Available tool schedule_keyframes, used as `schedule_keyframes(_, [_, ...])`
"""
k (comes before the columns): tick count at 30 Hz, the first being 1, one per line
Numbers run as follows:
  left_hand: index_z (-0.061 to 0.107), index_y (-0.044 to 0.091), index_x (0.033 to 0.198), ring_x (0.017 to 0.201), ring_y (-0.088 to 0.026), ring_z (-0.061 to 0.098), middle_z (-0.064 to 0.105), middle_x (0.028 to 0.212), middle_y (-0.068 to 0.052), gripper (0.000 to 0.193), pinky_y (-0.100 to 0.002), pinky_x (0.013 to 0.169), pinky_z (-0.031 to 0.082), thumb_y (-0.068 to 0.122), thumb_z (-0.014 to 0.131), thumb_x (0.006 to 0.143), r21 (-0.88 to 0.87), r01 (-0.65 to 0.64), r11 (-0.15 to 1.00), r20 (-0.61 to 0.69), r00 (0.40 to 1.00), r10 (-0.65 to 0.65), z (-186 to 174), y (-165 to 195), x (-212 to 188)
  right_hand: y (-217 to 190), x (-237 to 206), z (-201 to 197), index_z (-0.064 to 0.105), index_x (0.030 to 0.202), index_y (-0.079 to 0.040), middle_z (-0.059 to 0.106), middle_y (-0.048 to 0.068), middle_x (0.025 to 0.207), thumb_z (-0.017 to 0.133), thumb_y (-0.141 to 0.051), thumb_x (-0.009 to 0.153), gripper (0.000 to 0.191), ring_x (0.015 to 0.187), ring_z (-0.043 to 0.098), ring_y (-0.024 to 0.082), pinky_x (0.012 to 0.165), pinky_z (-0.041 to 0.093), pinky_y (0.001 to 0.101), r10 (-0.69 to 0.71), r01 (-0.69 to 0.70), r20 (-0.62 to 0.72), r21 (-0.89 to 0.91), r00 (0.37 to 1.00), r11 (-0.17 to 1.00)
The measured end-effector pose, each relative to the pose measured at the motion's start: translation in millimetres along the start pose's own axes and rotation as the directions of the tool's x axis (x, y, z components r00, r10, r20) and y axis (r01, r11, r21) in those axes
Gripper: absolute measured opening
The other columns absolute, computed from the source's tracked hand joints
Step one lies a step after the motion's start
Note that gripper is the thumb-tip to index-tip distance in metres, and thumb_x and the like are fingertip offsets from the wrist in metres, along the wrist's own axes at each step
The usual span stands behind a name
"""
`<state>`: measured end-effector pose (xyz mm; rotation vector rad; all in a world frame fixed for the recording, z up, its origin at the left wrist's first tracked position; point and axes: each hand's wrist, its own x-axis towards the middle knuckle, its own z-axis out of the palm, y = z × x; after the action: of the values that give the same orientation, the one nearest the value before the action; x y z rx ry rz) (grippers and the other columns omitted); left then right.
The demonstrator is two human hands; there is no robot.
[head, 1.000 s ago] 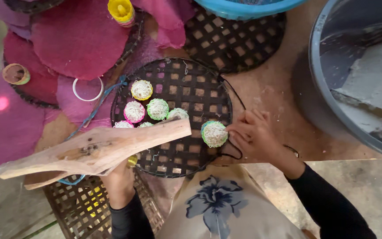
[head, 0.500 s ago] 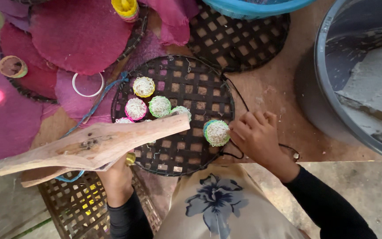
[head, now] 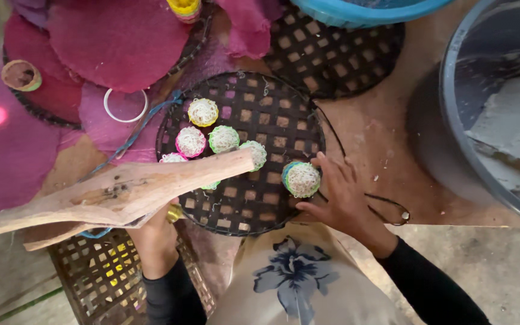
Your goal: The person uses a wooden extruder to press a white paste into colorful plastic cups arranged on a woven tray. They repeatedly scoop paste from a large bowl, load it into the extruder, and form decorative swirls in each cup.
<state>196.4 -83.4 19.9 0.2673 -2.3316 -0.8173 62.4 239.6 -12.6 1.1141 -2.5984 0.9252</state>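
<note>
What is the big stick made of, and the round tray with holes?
The big stick in the left hand looks like bare, unpainted wood: pale brown grain, dark knots, rough edges. The round tray seems woven from flat dark strips, maybe bamboo or plastic; the criss-cross lattice shows, but the look leaves it open.

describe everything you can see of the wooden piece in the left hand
The wooden piece is a long, rough, pale brown slab with an uneven outline, dark pitted marks near its middle and a narrower rounded end. The left hand grips it from beneath. It lies nearly level, tilted slightly up to the right, its narrow end over the round woven tray, hiding some of the small noodle nests.
</note>
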Motion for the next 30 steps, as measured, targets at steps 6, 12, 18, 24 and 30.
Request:
schedule_keyframes(6, [0.07, 0.0, 0.097, 0.1, -0.028, 0.066, 0.069, 0.103, -0.013, 0.02, -0.037, 0.091, 0.05, -0.01, 0.06, 0.084, 0.056, -0.02, 0.998, 0.007, 1.0, 0.019, -6, -3, -3, 4, 0, 6, 0.035, 0.148, 0.004, 0.062, 0.011, 0.132, 0.092, -0.032, 0.067, 0.106, 0.127, 0.054, 0.033, 0.115, 0.029, 0.0596, 0.044, -0.043, 0.015, -0.038, 0.999, 0.998])
schedule_keyframes(12, [0.067, -0.002, 0.099, 0.098, -0.022, 0.066, 0.07, 0.103, -0.008, 0.01, -0.034, 0.091, 0.05, -0.004, 0.059, 0.094, -0.169, 0.263, 0.95, -0.041, 0.961, -0.274, -12, -6, -18, 16, 26, -12, 0.022, 0.156, 0.006, 0.064, 0.013, 0.128, 0.092, -0.026, 0.067, 0.117, 0.125, 0.056, 0.033, 0.111, 0.036, 0.0504, 0.072, -0.093, 0.127, 0.165, 0.989, 0.982])
schedule_keyframes(18, [0.067, -0.002, 0.1, 0.077, -0.018, 0.058, 0.067, 0.089, -0.007, 0.007, -0.032, 0.069, 0.043, 0.002, 0.064, 0.094, -0.647, 0.497, 0.578, -0.08, 0.71, -0.7, -25, 0, -41, 43, 118, 4, 0.011, 0.164, 0.002, 0.064, 0.016, 0.132, 0.089, -0.023, 0.077, 0.119, 0.121, 0.063, 0.027, 0.106, 0.048, 0.0404, -0.112, -0.003, 0.232, 0.445, 0.966, 0.895])
schedule_keyframes(24, [0.069, -0.002, 0.095, 0.087, -0.026, 0.065, 0.07, 0.093, -0.013, 0.024, -0.036, 0.079, 0.05, -0.005, 0.064, 0.072, 0.122, 0.227, 0.966, -0.313, 0.933, -0.179, -60, 11, -64, 60, 199, 67, 0.015, 0.165, -0.008, 0.063, 0.017, 0.136, 0.089, -0.019, 0.079, 0.115, 0.119, 0.061, 0.028, 0.104, 0.048, 0.0406, -0.26, 0.143, 0.289, 0.369, 0.921, 0.918])
schedule_keyframes(30, [0.067, -0.002, 0.091, 0.065, -0.015, 0.058, 0.065, 0.08, -0.006, 0.006, -0.028, 0.057, 0.042, 0.001, 0.062, 0.091, -0.389, 0.54, 0.746, -0.372, 0.649, -0.664, -70, 16, -92, 60, 211, 95, 0.012, 0.166, -0.01, 0.057, 0.017, 0.141, 0.086, -0.017, 0.082, 0.112, 0.124, 0.06, 0.028, 0.107, 0.047, 0.0422, -0.311, 0.128, 0.346, 0.463, 0.885, 0.877])
